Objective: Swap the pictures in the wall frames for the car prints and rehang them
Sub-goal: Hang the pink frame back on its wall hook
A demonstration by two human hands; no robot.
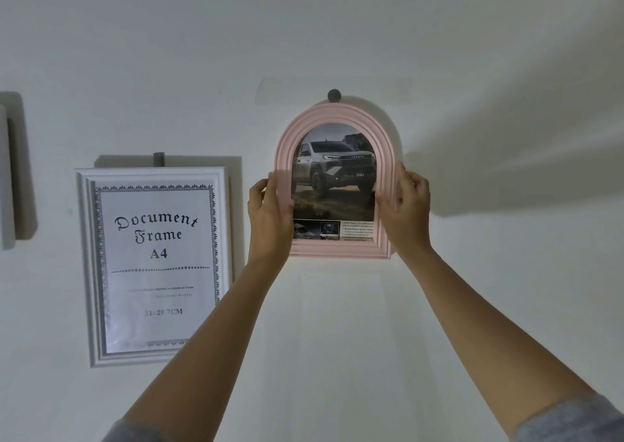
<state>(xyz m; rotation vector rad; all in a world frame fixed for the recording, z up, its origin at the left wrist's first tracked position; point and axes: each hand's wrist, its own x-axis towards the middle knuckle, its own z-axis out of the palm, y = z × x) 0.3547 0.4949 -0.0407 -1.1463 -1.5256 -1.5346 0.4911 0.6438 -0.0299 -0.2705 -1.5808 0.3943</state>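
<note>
Here both hands clasp the pink arched frame [332,112] by its straight side edges. The left hand [270,212] curls round the left rail and the right hand [405,205] round the right rail. Between the two grips the car print [334,171], a silver pickup, sits upright in the frame. Above the grips the arch top meets a round grey peg [334,95]; whether it hangs there I cannot tell. Bare white wall [472,53] lies open right of the right hand and below both wrists. Left of the left hand, near but apart, a white document frame [84,266] hangs under a grey hook [158,159].
</note>
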